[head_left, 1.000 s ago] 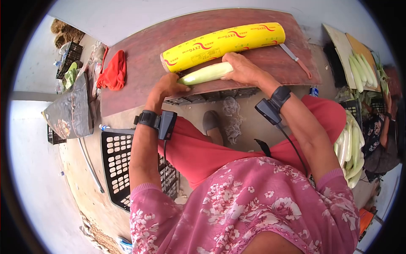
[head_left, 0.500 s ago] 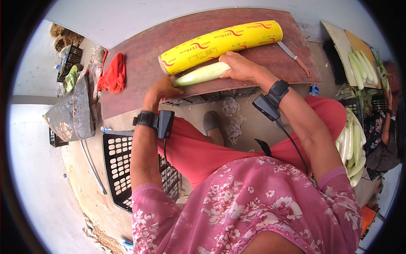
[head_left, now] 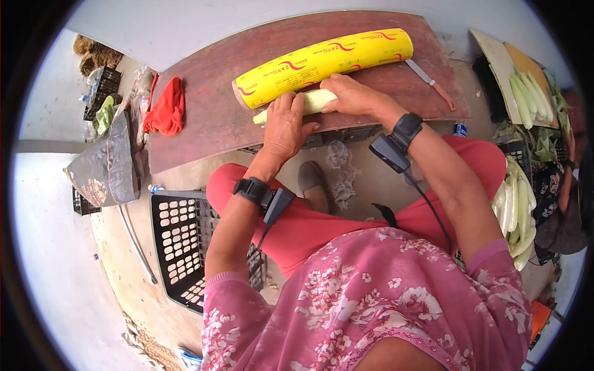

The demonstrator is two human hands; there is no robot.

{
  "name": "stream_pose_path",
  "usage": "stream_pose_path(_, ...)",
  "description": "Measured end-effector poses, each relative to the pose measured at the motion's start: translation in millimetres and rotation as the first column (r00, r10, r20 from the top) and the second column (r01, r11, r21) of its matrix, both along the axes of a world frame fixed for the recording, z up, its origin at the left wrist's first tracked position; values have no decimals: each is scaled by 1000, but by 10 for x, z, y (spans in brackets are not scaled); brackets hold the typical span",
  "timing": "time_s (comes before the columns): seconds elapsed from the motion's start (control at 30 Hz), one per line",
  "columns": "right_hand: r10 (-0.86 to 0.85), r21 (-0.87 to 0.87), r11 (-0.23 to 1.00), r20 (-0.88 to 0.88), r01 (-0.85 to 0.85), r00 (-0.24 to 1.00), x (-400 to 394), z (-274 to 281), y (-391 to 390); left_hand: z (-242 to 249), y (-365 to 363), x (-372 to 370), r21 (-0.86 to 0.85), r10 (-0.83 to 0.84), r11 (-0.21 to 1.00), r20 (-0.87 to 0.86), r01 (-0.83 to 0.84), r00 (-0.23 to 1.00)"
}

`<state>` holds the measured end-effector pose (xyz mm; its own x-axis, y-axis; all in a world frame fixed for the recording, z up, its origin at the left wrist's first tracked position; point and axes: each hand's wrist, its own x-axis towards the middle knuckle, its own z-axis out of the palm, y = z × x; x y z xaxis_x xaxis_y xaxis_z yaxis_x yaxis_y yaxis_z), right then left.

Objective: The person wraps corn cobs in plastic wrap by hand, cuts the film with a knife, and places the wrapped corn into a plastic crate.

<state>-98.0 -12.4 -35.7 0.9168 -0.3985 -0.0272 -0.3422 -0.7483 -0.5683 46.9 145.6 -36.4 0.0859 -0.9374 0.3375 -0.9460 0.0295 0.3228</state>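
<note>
A pale green, long vegetable lies along the near edge of the dark red board, just in front of a yellow printed roll of wrap. My left hand lies over the vegetable's left and middle part, fingers bent across its top, with the left tip showing past them. At the vegetable's right end, my right hand is wrapped round it, close against the roll. A knife with a pinkish handle rests right of the roll.
A red cloth lies on the left of the board. Black crates stand at the lower left. Wrapped pale vegetables are piled at the right, more lie on a slanted board behind, and another person is at the far right.
My left hand has moved from the vegetable's left end to the right, onto its top. My right hand has stayed at the right end.
</note>
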Motion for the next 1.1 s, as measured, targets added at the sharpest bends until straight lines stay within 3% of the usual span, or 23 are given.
stream_pose_path(0.2,2,19,1000,-9,-2,1000,-2,47,-41,-164,-60,25,-9,88,996,16,-88,996)
stream_pose_path(0.4,-43,181,982,-44,51,998,-2,23,-126,-193,-135,36,0,143,990,28,-143,989)
stream_pose_path(0.5,-71,140,988,20,67,997,-7,-23,-100,-214,-141,77,12,128,992,18,-128,992)
stream_pose_path(0.6,-194,4,981,115,195,974,-106,-95,-29,-210,-162,104,29,121,992,5,-121,993)
stream_pose_path(0.7,-264,86,962,68,258,962,-387,-27,-139,-183,-190,126,57,121,991,6,-121,993)
stream_pose_path(0.8,-512,-203,848,-70,490,856,-562,1,-233,-196,-211,170,72,105,992,18,-106,994)
stream_pose_path(0.83,-553,-209,810,43,548,832,-604,41,-166,-211,-224,188,73,97,992,23,-98,995)
stream_pose_path(0.93,-283,-237,874,460,424,841,-430,143,47,-263,-243,215,11,71,997,27,-71,997)
stream_pose_path(1.0,-115,-260,933,435,247,893,-250,266,328,-282,-244,226,-2,56,998,32,-56,998)
stream_pose_path(1.07,43,-427,892,407,148,913,-60,228,511,-293,-252,237,7,54,998,45,-55,998)
stream_pose_path(1.1,35,-407,908,318,103,947,15,162,542,-299,-257,244,22,59,998,55,-61,997)
